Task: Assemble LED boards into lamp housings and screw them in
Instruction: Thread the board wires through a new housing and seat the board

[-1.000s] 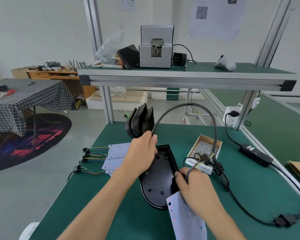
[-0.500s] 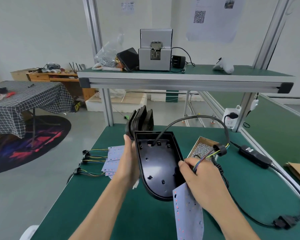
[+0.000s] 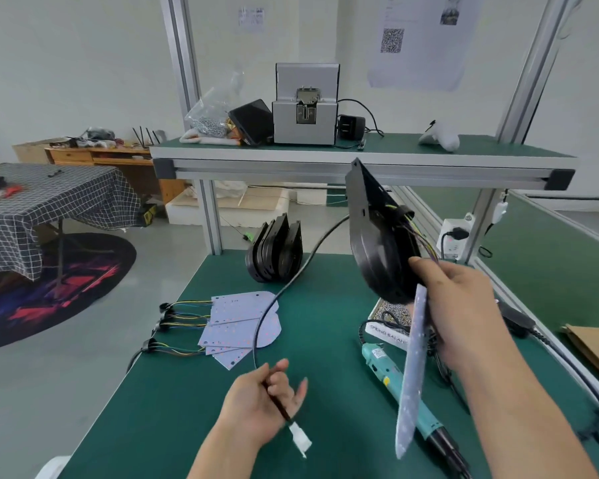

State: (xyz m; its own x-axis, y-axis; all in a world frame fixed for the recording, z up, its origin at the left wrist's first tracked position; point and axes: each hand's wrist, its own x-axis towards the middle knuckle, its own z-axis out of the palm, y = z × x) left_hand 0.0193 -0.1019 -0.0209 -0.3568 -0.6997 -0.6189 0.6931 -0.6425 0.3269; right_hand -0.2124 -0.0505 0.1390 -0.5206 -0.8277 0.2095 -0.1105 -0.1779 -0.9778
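1. The right hand gripped a black lamp housing raised above the bench and tilted on edge, together with an LED board that hung down from the same grip.
2. The left hand pinched the black cable between thumb and fingers near its white connector; the other fingers were loosely spread. The cable ran up in an arc to the back of the housing, where coloured wires showed.
3. Likely risk: pulling the cable harder could strain the thin wires at the housing's opening, since the board hung free on them.
4. The dangling board could slip from the crowded grip and strike the electric screwdriver lying directly beneath it on the green bench.
5. The housing's top corner sat close under the shelf rail in this view; lifting further could knock it, though true depth could not be judged.
6. The cable crossed over the spare LED boards at the bench's left edge; dragging it might sweep them off.
7. Spare housings stood at the back and a box of screws lay below the raised housing.
8. Open bench lay in the middle, between the hands, the best room for laying the housing down.
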